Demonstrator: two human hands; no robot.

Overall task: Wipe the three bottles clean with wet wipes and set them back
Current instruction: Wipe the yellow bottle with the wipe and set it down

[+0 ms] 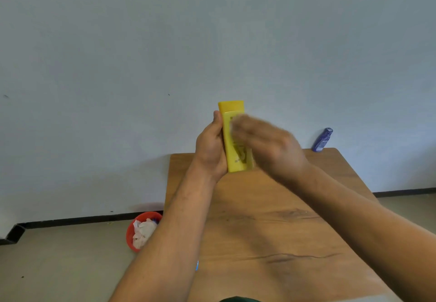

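**Two bottles in sight, yellow one under the wipe**

Wooden table (pixel 283 231) runs to the far wall. Red bin (pixel 131 233) of crumpled wipes sits on the floor, left.

Risk, as judged: the bottle is held in the air by one hand only, so a hard stroke could twist it loose and drop it.

Left hand (pixel 210 146) wraps the yellow bottle (pixel 231 108), upright above the table's far end. Right hand (pixel 266 146) lies across the label, motion-blurred. A pale patch beneath is likely the wipe, but the grip cannot be told.

Blue bottle (pixel 322 140) stands far right.

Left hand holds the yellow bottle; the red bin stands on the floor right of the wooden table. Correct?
No: in the head view the round red plastic bin stands on the floor left of the wooden table; the left hand does hold the yellow plastic bottle.
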